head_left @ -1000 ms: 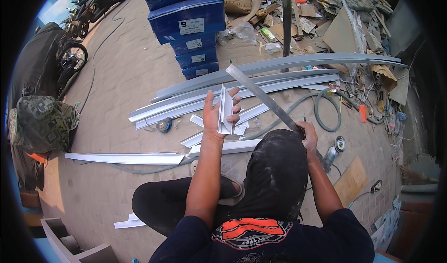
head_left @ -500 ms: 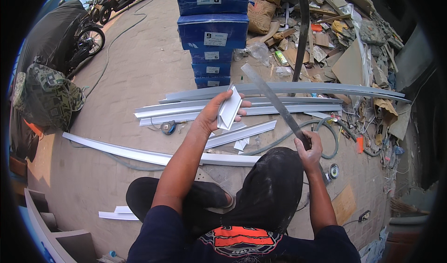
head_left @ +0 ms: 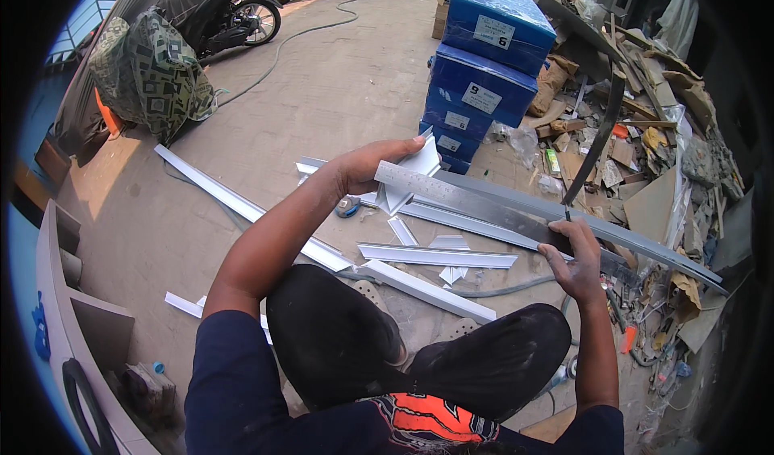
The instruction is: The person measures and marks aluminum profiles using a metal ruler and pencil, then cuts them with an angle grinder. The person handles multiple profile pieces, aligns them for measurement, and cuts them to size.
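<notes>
In front of me my left hand (head_left: 377, 165) is closed on a short offcut of white angled trim (head_left: 394, 199). A long steel ruler (head_left: 472, 200) with fine markings runs across, its left end against or just in front of the offcut. My right hand (head_left: 576, 253) grips the ruler near its darker right end. A thin dark stick (head_left: 568, 212), perhaps a pencil, pokes up at the right fingers. On the ground below lie cut white trim lengths (head_left: 435, 255) and a longer strip (head_left: 242, 201). A blue tape measure (head_left: 347, 206) sits by the left forearm.
Stacked blue boxes (head_left: 484, 92) stand ahead. A rubble heap (head_left: 645, 149) with scrap boards lies at the right. Grey trim lengths (head_left: 645, 249) stretch across the ground. A hose (head_left: 516, 288) crosses behind my knees. Motorbikes (head_left: 242, 20) and a patterned cover (head_left: 153, 68) are far left.
The ruler has swung from steeply raised to a flatter slant, its left end now at the offcut. My right hand has moved up and right. The view has turned left.
</notes>
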A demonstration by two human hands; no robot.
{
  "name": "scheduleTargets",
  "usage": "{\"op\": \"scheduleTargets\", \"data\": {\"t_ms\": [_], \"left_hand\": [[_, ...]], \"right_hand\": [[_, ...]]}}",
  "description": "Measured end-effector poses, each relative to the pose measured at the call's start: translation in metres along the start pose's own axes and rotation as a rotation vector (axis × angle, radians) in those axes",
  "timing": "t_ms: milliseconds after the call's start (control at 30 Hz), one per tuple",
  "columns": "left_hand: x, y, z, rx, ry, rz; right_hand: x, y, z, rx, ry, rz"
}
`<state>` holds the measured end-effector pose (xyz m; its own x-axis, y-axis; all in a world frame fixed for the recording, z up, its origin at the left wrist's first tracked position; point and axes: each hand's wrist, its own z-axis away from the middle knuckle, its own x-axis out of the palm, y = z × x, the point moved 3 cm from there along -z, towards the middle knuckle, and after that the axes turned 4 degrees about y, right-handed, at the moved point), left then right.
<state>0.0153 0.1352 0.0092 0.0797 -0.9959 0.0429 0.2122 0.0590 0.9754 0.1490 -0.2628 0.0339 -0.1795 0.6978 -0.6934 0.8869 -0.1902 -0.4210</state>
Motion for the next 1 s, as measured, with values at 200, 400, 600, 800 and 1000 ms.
{"op": "scheduleTargets", "data": {"t_ms": [200,400,600,800,1000], "left_hand": [[-0.01,-0.021,0.018,0.084,0.047,-0.18],[-0.011,-0.031,0.027,-0.082,0.129,-0.309],[0.008,-0.026,0.035,-0.095,0.035,-0.513],[0.009,-0.025,0.04,-0.11,-0.023,-0.486],[0.003,-0.035,0.04,-0.084,-0.112,-0.484]], "right_hand": [[0.012,0.004,-0.01,0.008,-0.028,0.118],[0.034,0.004,0.013,0.042,-0.06,0.058],[0.035,0.006,0.014,-0.013,-0.081,0.1],[0.044,-0.001,0.008,-0.042,-0.146,0.089],[0.05,-0.006,0.002,-0.076,-0.199,0.121]]}}
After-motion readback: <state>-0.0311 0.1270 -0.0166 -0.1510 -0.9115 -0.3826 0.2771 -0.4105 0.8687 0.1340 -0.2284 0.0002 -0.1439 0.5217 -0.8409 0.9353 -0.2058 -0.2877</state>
